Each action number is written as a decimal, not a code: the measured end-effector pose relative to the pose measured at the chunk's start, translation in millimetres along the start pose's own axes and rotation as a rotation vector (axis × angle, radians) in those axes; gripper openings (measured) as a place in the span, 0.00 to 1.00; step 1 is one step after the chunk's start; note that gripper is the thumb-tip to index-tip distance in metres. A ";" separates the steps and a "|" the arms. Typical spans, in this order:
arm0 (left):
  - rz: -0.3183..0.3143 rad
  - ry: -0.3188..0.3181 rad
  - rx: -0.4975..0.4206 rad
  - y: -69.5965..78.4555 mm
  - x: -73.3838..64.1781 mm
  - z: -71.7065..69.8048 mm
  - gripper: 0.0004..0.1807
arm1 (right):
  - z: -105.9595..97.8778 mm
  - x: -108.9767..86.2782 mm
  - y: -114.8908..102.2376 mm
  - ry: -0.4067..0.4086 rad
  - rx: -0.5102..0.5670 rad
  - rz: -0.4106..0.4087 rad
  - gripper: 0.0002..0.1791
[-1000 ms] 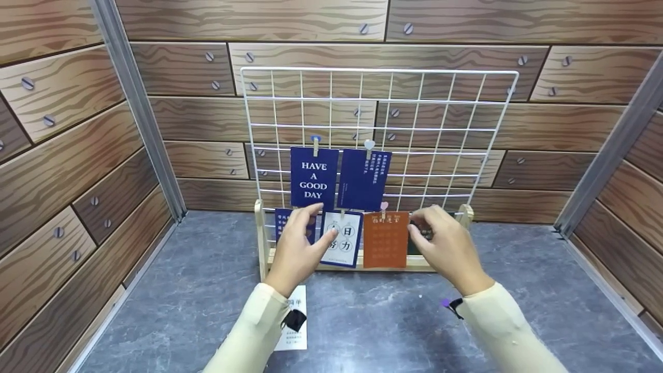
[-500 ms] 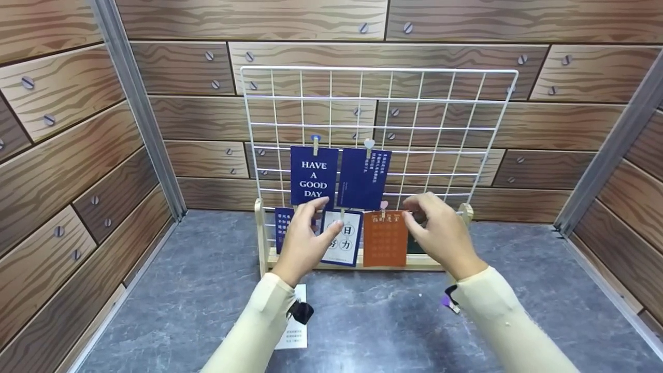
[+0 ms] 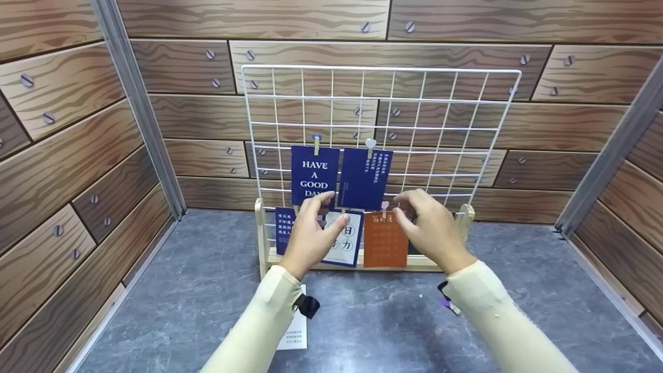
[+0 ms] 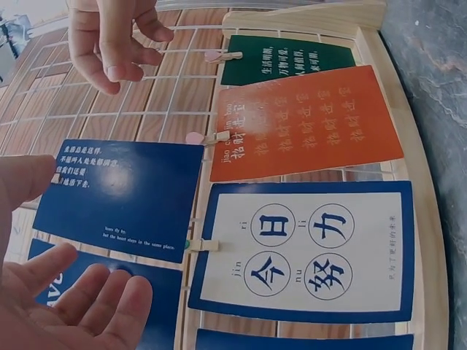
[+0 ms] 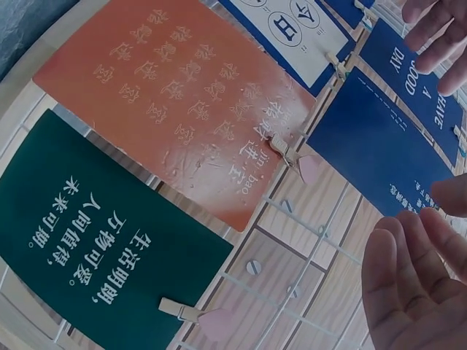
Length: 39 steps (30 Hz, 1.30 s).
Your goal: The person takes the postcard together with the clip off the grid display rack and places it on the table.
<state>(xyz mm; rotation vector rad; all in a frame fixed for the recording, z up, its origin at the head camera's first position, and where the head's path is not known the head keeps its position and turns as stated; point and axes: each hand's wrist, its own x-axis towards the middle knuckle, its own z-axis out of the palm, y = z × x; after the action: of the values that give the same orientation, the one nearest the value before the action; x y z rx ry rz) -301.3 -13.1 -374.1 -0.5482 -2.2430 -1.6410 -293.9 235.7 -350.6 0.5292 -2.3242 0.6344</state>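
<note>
Above and between the left hand [image 3: 312,230] and right hand [image 3: 432,228], thumbs and fingers parted, holding nothing, a dark-blue rectangular card with small white lettering [image 3: 364,178] hangs nearly upright lengthwise, neither hand clearly nearer

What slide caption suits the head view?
Left hand and right hand hover near cards pegged to a white wire grid.

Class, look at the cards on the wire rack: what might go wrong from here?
The left hand, close in front of the HAVE A GOOD DAY card, might knock it askew. The orange card seems to hang from one pink-heart clip, so a bump from the nearby right hand could twist it. The left sleeve, if lowered, could drag the white card beneath.
</note>
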 end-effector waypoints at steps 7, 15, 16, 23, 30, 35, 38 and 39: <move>0.003 0.003 -0.055 1.2 4.1 3.8 0.31 | 1.3 8.8 -2.2 0.000 -0.001 -0.011 0.06; 0.034 0.005 -0.064 8.4 8.5 8.0 0.31 | 2.4 21.0 -6.2 0.033 -0.005 -0.053 0.06; 0.036 0.005 -0.064 9.1 9.3 8.5 0.31 | 2.7 22.3 -6.7 0.040 -0.006 -0.062 0.06; 0.036 0.021 -0.093 10.5 13.3 12.7 0.32 | 2.7 31.8 -9.6 0.087 -0.001 -0.104 0.10; 0.046 0.022 -0.089 11.2 15.3 19.1 0.32 | 1.5 43.2 -15.2 0.113 0.027 -0.095 0.14; 0.042 0.039 -0.084 12.5 18.7 20.8 0.32 | -0.3 55.8 -18.8 0.128 0.014 -0.098 0.21; 0.027 0.055 -0.086 10.4 20.4 21.7 0.32 | -0.9 64.5 -21.9 0.113 0.004 -0.115 0.23; 0.023 0.058 -0.084 9.6 20.7 22.2 0.32 | -1.3 67.2 -23.6 0.105 -0.004 -0.120 0.24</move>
<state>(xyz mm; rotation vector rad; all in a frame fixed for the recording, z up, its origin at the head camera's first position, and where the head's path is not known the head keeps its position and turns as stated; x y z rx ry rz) -315.5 13.3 -363.2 -0.5376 -2.1267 -1.7236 -327.9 204.2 -296.6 0.6144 -2.1775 0.5866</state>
